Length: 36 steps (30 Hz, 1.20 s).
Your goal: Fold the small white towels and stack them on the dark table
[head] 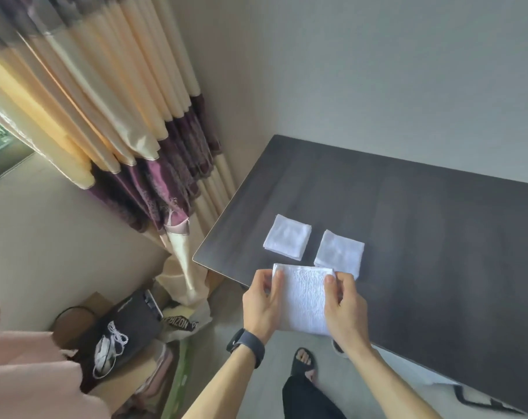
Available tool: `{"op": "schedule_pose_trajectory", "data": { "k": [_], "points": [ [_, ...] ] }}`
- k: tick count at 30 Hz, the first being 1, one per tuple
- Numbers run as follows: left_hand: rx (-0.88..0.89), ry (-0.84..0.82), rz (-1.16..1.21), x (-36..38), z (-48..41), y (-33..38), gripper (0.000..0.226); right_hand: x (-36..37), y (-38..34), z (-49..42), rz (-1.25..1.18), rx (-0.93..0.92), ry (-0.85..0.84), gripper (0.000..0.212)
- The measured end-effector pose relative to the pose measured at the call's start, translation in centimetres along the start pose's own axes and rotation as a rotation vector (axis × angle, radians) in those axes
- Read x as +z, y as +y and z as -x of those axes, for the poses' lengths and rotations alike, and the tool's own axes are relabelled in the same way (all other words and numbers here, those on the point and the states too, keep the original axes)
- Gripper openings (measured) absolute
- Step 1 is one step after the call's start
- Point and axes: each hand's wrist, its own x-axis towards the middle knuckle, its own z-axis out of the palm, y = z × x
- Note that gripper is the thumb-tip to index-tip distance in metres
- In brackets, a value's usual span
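A small white towel [305,297], folded into a long strip, is held at the near left edge of the dark table [423,225]. My left hand [262,303] pinches its left side and my right hand [346,306] pinches its right side, thumbs on top near the far corners. Two folded white towels lie flat on the table just beyond: one folded square [288,237] on the left, another folded square [339,254] on the right, side by side and apart. My right hand hides the right square's near corner.
A cream and purple curtain [130,125] hangs left of the table. On the floor at the left stand a dark bag [127,325], boxes and loose items. My sandalled foot [303,361] is below the table's edge. A grey wall runs behind the table.
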Motion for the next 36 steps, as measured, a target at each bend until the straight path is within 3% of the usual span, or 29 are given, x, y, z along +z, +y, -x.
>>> {"op": "schedule_pose_trajectory", "data": {
  "k": [9, 19, 29, 36],
  "points": [
    [-0.161, -0.096, -0.149, 3.1, -13.4, 0.0, 0.031, 6.1, 1.2, -10.9, 0.13, 0.212, -0.113, 0.022],
    [-0.104, -0.272, -0.407, 5.8, -27.1, -1.0, 0.032, 13.2, 3.0, -20.2, 0.317, 0.37, -0.033, 0.023],
    [-0.07, -0.494, -0.539, 6.7, -33.7, -3.0, 0.024, 16.9, 3.9, -23.8, 0.406, 0.544, 0.026, 0.023],
    [-0.031, -0.501, -0.59, 6.4, -34.9, -3.3, 0.023, 17.7, 4.3, -24.3, 0.451, 0.57, 0.055, 0.023]
  ]
}}
